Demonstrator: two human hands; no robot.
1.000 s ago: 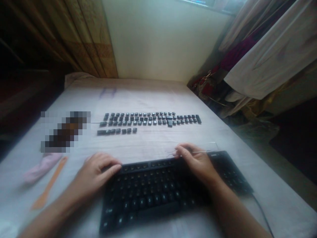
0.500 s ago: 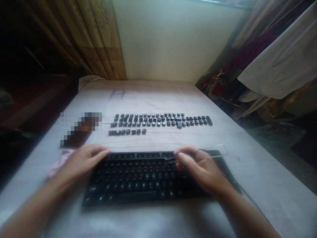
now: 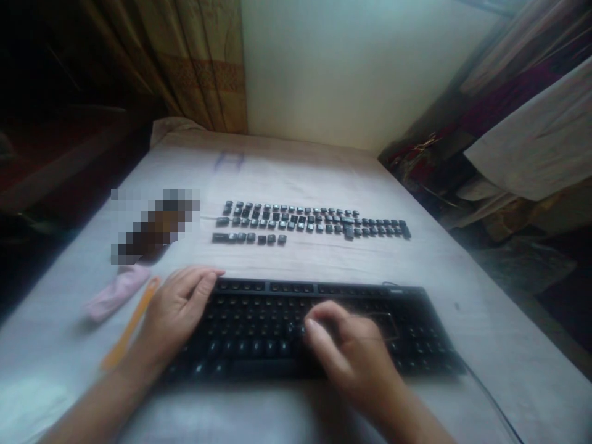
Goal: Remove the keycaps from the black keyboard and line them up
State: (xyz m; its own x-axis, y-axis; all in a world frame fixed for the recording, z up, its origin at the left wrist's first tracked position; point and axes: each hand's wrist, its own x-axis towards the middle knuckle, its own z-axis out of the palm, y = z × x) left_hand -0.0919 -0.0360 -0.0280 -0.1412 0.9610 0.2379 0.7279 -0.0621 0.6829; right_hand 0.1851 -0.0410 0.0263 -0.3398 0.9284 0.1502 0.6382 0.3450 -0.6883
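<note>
A black keyboard lies before me; many upper-row positions show no keycaps, while lettered caps stay in the lower rows. My left hand grips its upper left corner, thumb and fingers closed at the edge. Over the lettered keys right of centre is my right hand, pinching a thin bent wire. The wire's loop sticks out to the right of the hand; its other end is hidden by the fingers. Beyond the keyboard, removed keycaps stand in several rows on the pale cloth.
An orange strip-like tool and a pink cloth item lie left of my left hand. A pixelated dark object is behind them. The keyboard's cable runs off right. Curtains and hanging fabric flank the table.
My right hand has moved with the wire from the keyboard's top rows down to the lettered rows. My left hand stays at the corner. The view has shifted, showing the orange tool.
</note>
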